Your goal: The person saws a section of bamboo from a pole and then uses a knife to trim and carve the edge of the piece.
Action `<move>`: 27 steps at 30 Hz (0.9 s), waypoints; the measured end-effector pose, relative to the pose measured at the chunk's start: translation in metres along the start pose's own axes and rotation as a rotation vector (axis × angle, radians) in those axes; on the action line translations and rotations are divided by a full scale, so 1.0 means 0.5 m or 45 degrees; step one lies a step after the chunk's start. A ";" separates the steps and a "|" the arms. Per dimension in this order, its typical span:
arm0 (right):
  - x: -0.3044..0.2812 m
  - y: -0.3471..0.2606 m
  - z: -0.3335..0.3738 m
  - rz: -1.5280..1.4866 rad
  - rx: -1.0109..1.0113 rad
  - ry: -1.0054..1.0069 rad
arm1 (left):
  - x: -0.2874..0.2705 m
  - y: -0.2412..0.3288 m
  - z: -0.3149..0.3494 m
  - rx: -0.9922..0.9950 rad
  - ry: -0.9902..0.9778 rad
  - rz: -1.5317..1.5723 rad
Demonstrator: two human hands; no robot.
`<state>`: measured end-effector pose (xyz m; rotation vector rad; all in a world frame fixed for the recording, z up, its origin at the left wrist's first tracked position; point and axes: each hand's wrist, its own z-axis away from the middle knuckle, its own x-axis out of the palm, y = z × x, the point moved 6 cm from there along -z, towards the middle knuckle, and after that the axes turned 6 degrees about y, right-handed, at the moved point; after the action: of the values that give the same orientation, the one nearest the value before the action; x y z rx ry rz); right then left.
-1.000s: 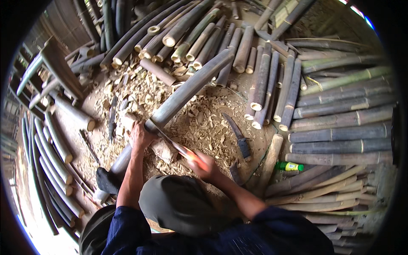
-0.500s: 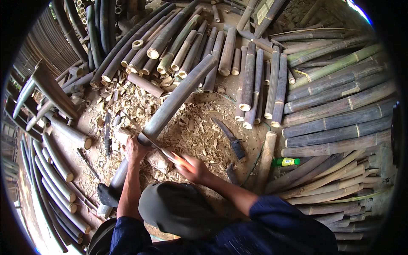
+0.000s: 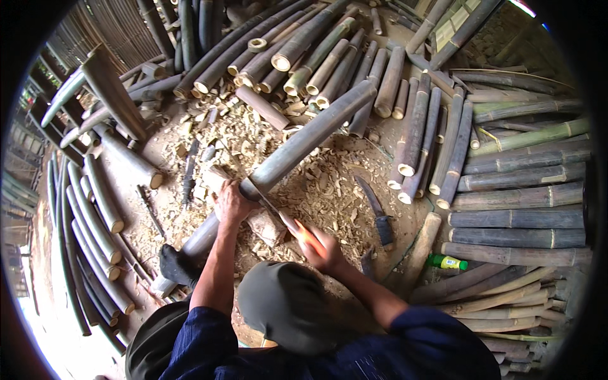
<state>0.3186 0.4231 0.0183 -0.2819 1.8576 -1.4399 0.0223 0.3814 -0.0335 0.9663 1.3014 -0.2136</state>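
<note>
A thick dark bamboo pole (image 3: 316, 140) slants from the lower left to the far middle, resting across a short wooden block (image 3: 265, 229). My left hand (image 3: 232, 204) is closed round the pole, just beside the blade. A handsaw (image 3: 271, 206) lies across the bamboo at that spot. Its orange handle is gripped in my right hand (image 3: 324, 251), to the right of the pole and nearer my body. How deep the blade sits in the bamboo cannot be made out. My dark-covered foot (image 3: 177, 263) is against the pole's near part.
Pale shavings (image 3: 323, 183) cover the ground. A curved knife (image 3: 379, 215) lies right of the pole, another dark-handled blade (image 3: 190, 174) left. Cut bamboo lengths (image 3: 316, 63) fill the far side; stacked poles (image 3: 519, 197) line the right. A green-capped bottle (image 3: 447, 262) lies near them.
The whole view has shifted, so things sit farther right in it. My right hand and the saw handle have come slightly nearer my body. The left hand keeps its hold on the bamboo.
</note>
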 end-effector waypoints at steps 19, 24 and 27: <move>0.096 -0.057 -0.134 -0.076 0.001 0.001 | -0.013 -0.023 -0.009 -0.040 -0.052 -0.050; -0.126 -0.020 0.189 0.005 0.285 -0.078 | -0.017 -0.037 -0.003 0.008 -0.015 0.008; -0.095 0.001 0.140 -0.015 0.056 -0.030 | -0.015 -0.019 -0.002 -0.030 -0.133 -0.053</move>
<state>0.3987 0.3995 0.0323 -0.2872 1.8055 -1.4774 0.0133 0.3735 -0.0317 0.8971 1.2267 -0.2766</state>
